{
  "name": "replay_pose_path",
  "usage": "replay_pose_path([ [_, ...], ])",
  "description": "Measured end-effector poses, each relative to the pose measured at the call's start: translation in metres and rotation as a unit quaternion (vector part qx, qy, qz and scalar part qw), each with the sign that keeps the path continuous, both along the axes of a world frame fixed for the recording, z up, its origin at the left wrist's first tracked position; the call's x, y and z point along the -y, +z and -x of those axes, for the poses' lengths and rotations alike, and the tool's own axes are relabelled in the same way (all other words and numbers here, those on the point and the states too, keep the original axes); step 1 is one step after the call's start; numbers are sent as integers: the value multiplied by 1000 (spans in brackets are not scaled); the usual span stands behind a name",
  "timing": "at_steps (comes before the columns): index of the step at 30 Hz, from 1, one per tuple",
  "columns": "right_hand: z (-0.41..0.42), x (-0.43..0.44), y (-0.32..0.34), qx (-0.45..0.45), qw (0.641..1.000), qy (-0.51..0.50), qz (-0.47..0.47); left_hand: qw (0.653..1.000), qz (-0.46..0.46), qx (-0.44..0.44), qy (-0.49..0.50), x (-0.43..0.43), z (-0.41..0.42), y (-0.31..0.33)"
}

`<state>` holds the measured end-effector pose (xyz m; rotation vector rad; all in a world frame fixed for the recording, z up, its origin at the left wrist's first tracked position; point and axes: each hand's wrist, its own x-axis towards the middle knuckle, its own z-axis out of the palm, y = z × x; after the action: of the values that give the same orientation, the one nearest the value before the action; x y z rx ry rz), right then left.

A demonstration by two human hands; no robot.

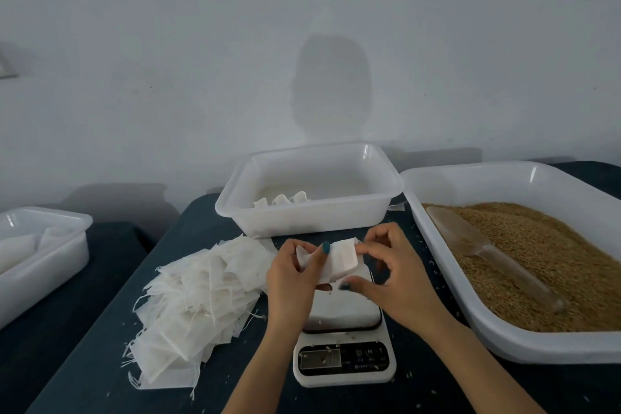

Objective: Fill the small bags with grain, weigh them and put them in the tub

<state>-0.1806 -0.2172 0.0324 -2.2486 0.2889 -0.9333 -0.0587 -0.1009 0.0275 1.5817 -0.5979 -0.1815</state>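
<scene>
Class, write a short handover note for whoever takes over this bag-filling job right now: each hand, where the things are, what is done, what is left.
Hands: left hand and right hand both pinch one small bag above the scale; it looks flat and unfilled.
Things: the pile of empty bags lies left of the scale. The scoop lies on the grain in the tray on the right.
Done: a few bags lie in the tub behind the scale.
Left: fill this bag, weigh it, put it in the tub, then work through the pile.
</scene>
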Motion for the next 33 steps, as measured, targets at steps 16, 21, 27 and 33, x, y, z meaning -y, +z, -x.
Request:
replay_pose_path([
  [16, 2, -10, 15, -25, 986, 15, 162, 915, -165, 276, -242, -17, -14, 4],
  [21, 2, -16, 25, -55, 977, 24, 207, 924, -175, 246, -236, -11, -18, 3],
  [27, 5, -11, 29, -64, 973, 7, 221, 943, -181, 205, -191, -7, -23, -3],
  [33, 1, 4, 38, -131, 975, 11, 179, 941, -212, 223, -140, 2, -32, -11],
])
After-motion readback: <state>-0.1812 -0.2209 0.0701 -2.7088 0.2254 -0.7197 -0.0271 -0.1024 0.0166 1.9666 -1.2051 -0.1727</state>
